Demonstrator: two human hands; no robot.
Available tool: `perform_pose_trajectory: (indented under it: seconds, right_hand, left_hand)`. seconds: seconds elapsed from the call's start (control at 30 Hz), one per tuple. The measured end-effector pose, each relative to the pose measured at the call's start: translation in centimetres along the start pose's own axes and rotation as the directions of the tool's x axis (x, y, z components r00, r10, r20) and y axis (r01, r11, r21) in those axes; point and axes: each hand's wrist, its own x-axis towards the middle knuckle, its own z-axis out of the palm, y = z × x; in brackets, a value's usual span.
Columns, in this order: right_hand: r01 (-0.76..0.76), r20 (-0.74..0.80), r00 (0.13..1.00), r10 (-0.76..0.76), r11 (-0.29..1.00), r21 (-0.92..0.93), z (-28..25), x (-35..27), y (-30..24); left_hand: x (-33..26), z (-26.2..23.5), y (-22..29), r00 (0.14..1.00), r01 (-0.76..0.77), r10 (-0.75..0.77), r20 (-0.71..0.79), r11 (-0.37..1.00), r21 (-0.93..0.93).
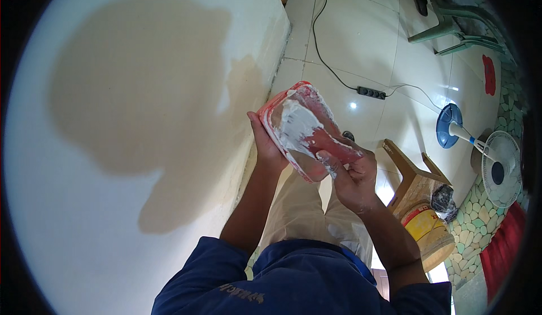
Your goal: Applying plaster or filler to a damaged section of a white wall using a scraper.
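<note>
At red tray [323, 110], curled hands [357, 182]

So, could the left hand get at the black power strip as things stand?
Probably not: the left hand holds the red tray, and the power strip lies well below on the floor.

Blue shirt [316, 278]: pale lettering [243, 293] on the front, bottom centre of the frame.
Pail [436, 250]: red-and-yellow label [422, 224] with partial lettering, lower right.
</note>
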Motion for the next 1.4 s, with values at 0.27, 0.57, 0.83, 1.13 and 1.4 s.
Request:
perform_pose_trajectory:
  seconds: [0.27, 0.57, 0.83, 1.13, 1.4]
  right_hand:
    - [-0.002, 0.158, 0.987, -0.024, 0.987, 0.163, -1.9, 1.9, 0.5]
    - [-0.097, 0.120, 0.991, 0.065, 0.953, 0.288, -3.2, 1.9, 1.0]
    - [-0.268, 0.057, 0.953, 0.296, 0.747, 0.608, -4.8, 1.6, 3.6]
    - [-0.215, 0.039, 0.957, 0.288, 0.613, 0.761, -5.6, 1.7, 3.6]
    - [-0.162, -0.055, 0.943, 0.328, 0.598, 0.785, -7.4, 1.6, 4.9]
  left_hand:
    - [0.7, -1.5, -0.7, 0.823, 0.496, -0.189, 0.535, 0.699, -0.516]
    - [0.6, 0.3, 0.8, 0.852, 0.485, -0.508, 0.127, 0.857, 0.175]
    - [0.8, 0.9, -0.1, 0.881, 0.457, -0.448, 0.153, 0.889, -0.032]
    - [0.5, -5.5, -5.8, 0.955, 0.290, -0.295, 0.027, 0.910, -0.297]
    - [-3.5, -5.2, -0.6, 0.863, 0.487, -0.493, 0.105, 0.760, -0.430]
